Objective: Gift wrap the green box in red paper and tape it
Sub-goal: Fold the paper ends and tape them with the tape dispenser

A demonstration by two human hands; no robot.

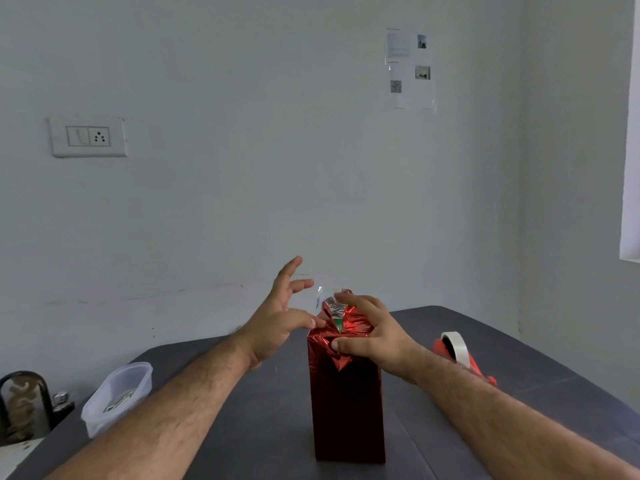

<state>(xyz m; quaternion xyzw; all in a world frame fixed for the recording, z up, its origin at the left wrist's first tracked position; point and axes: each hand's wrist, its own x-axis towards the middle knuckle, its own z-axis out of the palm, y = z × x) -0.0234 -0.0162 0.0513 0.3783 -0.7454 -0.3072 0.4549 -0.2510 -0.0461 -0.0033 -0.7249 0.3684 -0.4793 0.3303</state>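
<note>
A tall box wrapped in shiny red paper [348,407] stands upright on the dark table [263,427]. A sliver of the green box [338,323] shows at the top between crumpled folds with silver inner sides. My right hand [372,336] grips the folded paper at the top, thumb on the near face and fingers curled over the far side. My left hand [278,317] is at the top left corner, fingers spread, its thumb tip touching the paper. A small clear piece of tape [319,295] seems to stick up by the top.
A red tape dispenser with a white roll [457,349] lies to the right, partly behind my right forearm. A clear plastic container [116,398] sits at the table's left edge. A dark chair back [24,407] stands at far left. A white wall is close behind.
</note>
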